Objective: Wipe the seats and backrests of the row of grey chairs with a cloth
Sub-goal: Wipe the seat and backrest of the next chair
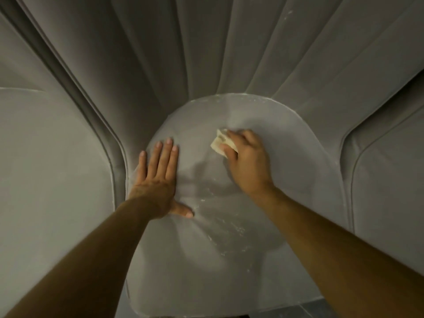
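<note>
pressing flat, fingers straight, the left hand [158,180] steadies the seat [206,260] — right hand [247,161] grips the cloth [221,143].

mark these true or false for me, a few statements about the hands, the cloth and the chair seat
1. The left hand lies flat on the seat, fingers straight. True.
2. The cloth is in the left hand. False: the right hand grips it.
3. The cloth is being pressed on the backrest. False: it is on the seat, in front of the backrest.
4. Pale specks show on the seat. True.
5. A grey chair stands on each side: left chair, right chair. True.
</note>
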`<action>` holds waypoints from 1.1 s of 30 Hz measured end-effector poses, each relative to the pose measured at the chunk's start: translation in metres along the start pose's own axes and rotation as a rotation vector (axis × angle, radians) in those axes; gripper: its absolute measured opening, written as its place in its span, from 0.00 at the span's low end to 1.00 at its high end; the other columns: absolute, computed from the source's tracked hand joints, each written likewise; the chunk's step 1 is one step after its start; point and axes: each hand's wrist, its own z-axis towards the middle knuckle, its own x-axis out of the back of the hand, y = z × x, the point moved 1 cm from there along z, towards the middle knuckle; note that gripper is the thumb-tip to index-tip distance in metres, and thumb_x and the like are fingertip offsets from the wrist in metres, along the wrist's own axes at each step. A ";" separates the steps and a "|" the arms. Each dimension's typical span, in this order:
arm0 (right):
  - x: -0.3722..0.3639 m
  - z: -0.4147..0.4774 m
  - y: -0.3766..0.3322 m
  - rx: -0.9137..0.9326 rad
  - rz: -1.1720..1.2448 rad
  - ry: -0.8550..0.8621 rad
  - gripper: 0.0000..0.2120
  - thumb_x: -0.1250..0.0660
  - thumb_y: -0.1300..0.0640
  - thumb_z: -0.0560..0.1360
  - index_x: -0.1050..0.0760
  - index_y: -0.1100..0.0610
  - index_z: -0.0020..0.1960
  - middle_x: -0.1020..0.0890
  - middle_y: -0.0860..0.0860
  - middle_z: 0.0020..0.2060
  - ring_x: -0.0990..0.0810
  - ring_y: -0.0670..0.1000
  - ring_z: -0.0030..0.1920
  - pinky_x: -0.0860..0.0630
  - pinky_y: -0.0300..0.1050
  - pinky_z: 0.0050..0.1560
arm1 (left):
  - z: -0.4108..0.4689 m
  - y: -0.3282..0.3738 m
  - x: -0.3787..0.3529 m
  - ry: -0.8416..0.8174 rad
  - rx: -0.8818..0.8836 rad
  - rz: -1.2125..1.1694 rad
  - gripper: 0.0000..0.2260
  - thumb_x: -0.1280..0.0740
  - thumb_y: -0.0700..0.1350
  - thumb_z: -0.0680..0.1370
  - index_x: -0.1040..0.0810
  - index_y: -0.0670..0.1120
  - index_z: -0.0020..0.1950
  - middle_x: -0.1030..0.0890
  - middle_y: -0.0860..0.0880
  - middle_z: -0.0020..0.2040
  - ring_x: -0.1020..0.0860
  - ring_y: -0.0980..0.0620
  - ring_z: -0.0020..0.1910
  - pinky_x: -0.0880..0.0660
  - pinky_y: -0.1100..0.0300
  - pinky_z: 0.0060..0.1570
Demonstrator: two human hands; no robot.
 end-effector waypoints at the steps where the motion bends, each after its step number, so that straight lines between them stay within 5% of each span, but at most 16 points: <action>1: 0.006 0.007 0.005 -0.057 -0.001 0.055 0.15 0.36 0.59 0.75 0.25 0.60 0.61 0.24 0.62 0.53 0.26 0.62 0.54 0.33 0.50 0.55 | 0.000 0.000 0.001 -0.005 0.004 0.006 0.66 0.43 0.81 0.53 0.89 0.47 0.58 0.89 0.50 0.58 0.88 0.51 0.57 0.88 0.54 0.51; 4: 0.024 0.037 0.029 -0.392 -0.068 0.277 0.16 0.39 0.54 0.78 0.26 0.61 0.62 0.26 0.62 0.56 0.28 0.60 0.57 0.37 0.46 0.54 | 0.001 0.001 0.002 -0.007 0.004 0.016 0.66 0.43 0.82 0.53 0.89 0.47 0.59 0.89 0.49 0.58 0.88 0.50 0.57 0.88 0.53 0.51; 8: 0.024 0.075 0.034 -0.643 -0.127 0.232 0.17 0.41 0.51 0.78 0.26 0.62 0.60 0.26 0.59 0.59 0.29 0.59 0.60 0.35 0.46 0.54 | 0.003 0.001 0.001 -0.012 -0.003 0.010 0.66 0.44 0.81 0.52 0.90 0.46 0.57 0.89 0.48 0.57 0.88 0.50 0.56 0.89 0.53 0.50; 14: -0.040 0.077 -0.048 -0.247 0.020 0.120 0.15 0.39 0.53 0.78 0.26 0.55 0.62 0.24 0.56 0.56 0.28 0.56 0.58 0.35 0.45 0.55 | 0.008 -0.002 -0.004 -0.012 0.001 0.012 0.67 0.41 0.81 0.53 0.90 0.46 0.56 0.90 0.48 0.56 0.89 0.50 0.55 0.89 0.52 0.49; 18: -0.029 0.073 -0.039 -0.034 0.036 -0.013 0.16 0.38 0.54 0.77 0.27 0.57 0.64 0.25 0.57 0.59 0.29 0.56 0.59 0.37 0.43 0.58 | 0.007 -0.002 -0.003 -0.024 -0.011 0.003 0.66 0.42 0.81 0.52 0.91 0.47 0.56 0.90 0.49 0.56 0.89 0.50 0.55 0.89 0.53 0.49; 22: 0.010 0.066 0.009 -0.292 -0.087 0.210 0.17 0.40 0.52 0.78 0.27 0.57 0.63 0.25 0.60 0.57 0.29 0.58 0.58 0.38 0.44 0.55 | 0.007 -0.001 -0.001 -0.028 -0.016 -0.003 0.63 0.49 0.80 0.49 0.91 0.46 0.55 0.90 0.48 0.56 0.89 0.49 0.55 0.89 0.53 0.49; 25: 0.020 0.070 0.025 -0.465 -0.146 0.218 0.17 0.41 0.52 0.78 0.27 0.58 0.63 0.26 0.59 0.58 0.30 0.58 0.59 0.38 0.45 0.54 | 0.009 -0.001 -0.003 -0.028 -0.021 0.000 0.64 0.48 0.80 0.49 0.91 0.45 0.55 0.90 0.47 0.56 0.89 0.49 0.55 0.89 0.52 0.48; 33: -0.044 0.085 -0.053 -0.306 -0.059 0.159 0.15 0.40 0.53 0.77 0.26 0.56 0.62 0.24 0.56 0.56 0.29 0.56 0.59 0.35 0.46 0.57 | 0.009 -0.003 -0.008 0.029 -0.033 -0.004 0.66 0.37 0.78 0.56 0.90 0.47 0.56 0.90 0.49 0.57 0.88 0.50 0.56 0.88 0.53 0.50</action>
